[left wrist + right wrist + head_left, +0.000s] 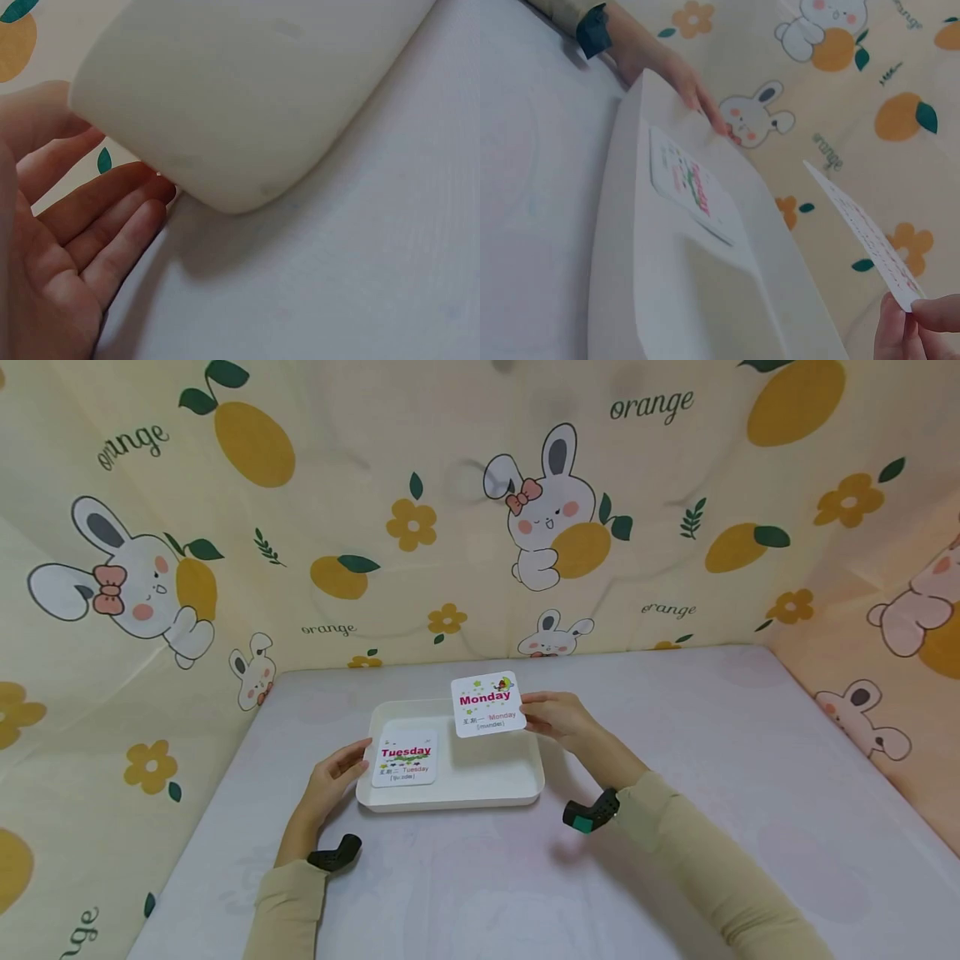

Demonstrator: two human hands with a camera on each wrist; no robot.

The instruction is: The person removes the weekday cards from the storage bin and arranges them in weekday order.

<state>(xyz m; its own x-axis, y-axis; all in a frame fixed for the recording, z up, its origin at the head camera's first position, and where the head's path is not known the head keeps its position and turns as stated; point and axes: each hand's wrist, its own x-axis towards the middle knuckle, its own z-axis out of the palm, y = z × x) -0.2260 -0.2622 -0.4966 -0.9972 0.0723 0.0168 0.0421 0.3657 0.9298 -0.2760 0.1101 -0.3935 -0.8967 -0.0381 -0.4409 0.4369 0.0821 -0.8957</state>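
The Monday card (487, 705), white with red lettering, is held by its right edge in my right hand (558, 718). It is raised over the right part of a white tray (491, 795); in the right wrist view, thumb and fingers pinch the card (866, 238) seen nearly edge-on. A Tuesday card (405, 758) lies face up at the tray's left end. At the tray's left side, the fingers of my left hand (333, 777) touch the outer wall. The left wrist view has that hand (82, 247) with fairly straight fingers against the tray (225, 112).
The tray stands on a pale cloth-covered table (465, 877). Behind and at both sides rises a curtain (450, 510) printed with rabbits and oranges. A black wrist device (335, 853) sits on the left wrist and another (590, 812) on the right.
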